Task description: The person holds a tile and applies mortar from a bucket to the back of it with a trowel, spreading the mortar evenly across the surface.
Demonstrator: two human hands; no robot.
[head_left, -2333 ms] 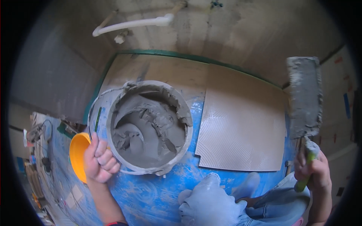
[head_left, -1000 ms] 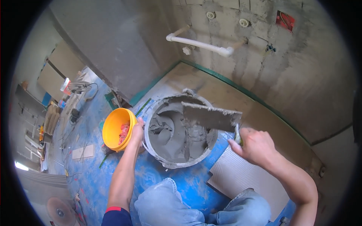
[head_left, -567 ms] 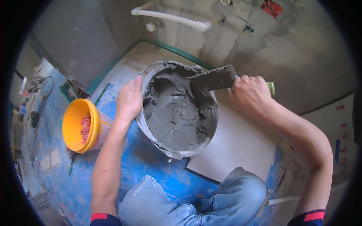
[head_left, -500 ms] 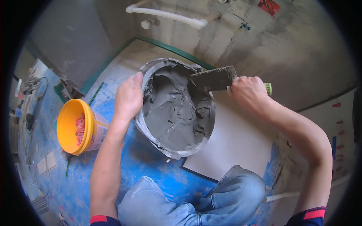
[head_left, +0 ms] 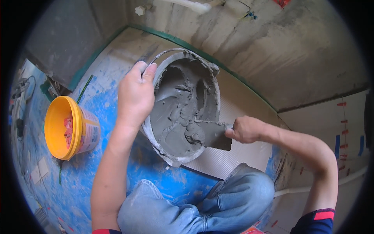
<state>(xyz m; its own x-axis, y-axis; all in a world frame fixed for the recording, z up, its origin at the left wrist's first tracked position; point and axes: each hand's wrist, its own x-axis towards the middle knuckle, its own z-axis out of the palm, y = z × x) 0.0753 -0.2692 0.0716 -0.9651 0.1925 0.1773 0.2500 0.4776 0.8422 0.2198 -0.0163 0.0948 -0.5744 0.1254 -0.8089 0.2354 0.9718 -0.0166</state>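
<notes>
A bucket with a mortar-crusted rim stands tilted in front of me, well filled with wet grey mortar. My left hand is closed at its left upper edge, gripping the bucket where the thin wire handle meets the fingers. In my closed right hand is a trowel; its handle is hidden in the fist. The flat trowel blade reaches over the bucket's lower right rim, its tip in the mortar with a lump of mortar on it.
Left of the bucket is a yellow-rimmed pail holding small red pieces. A ribbed tile lies under and right of the bucket, on blue-stained floor sheeting. Bare walls rise behind, with a white pipe at the top.
The trowel has swung from the bucket's upper right rim down to its lower right, now dipping into the mortar. The bucket is tilted more, with my left hand still on it. The view has shifted.
</notes>
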